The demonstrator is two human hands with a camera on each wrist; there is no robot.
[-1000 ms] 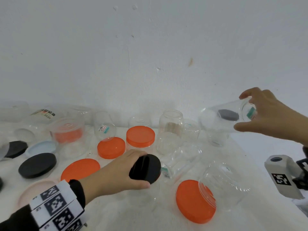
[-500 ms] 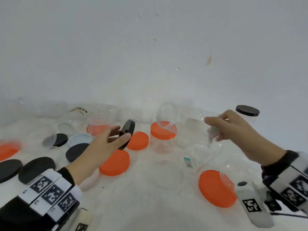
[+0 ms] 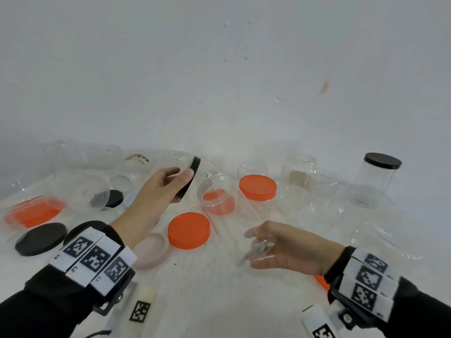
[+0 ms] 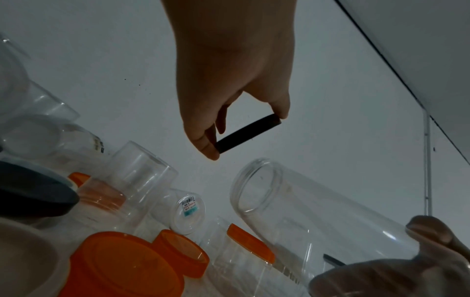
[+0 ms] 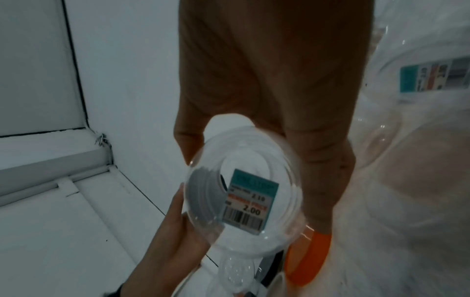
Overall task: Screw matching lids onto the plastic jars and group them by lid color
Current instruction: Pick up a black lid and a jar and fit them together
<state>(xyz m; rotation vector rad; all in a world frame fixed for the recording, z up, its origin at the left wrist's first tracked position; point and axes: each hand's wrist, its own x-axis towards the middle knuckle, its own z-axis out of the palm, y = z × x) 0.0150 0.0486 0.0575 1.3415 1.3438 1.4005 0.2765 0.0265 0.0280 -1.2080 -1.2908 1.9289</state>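
My left hand holds a black lid on edge above the table, pinched between thumb and fingers; the left wrist view shows this hand and the lid edge-on. My right hand grips the base of an open clear jar, tilted with its mouth toward the lid. That mouth lies just below the lid, apart from it. In the right wrist view the fingers curl round the jar's base, which carries a price sticker.
A clear jar with a black lid stands at the back right. An orange-lidded jar, a loose orange lid, a pale lid and black lids lie around. Several open clear jars line the wall.
My right hand left the black-lidded jar at the back right, took a clear open jar and brought it nearer. My left hand lifted the black lid and turned it on edge.
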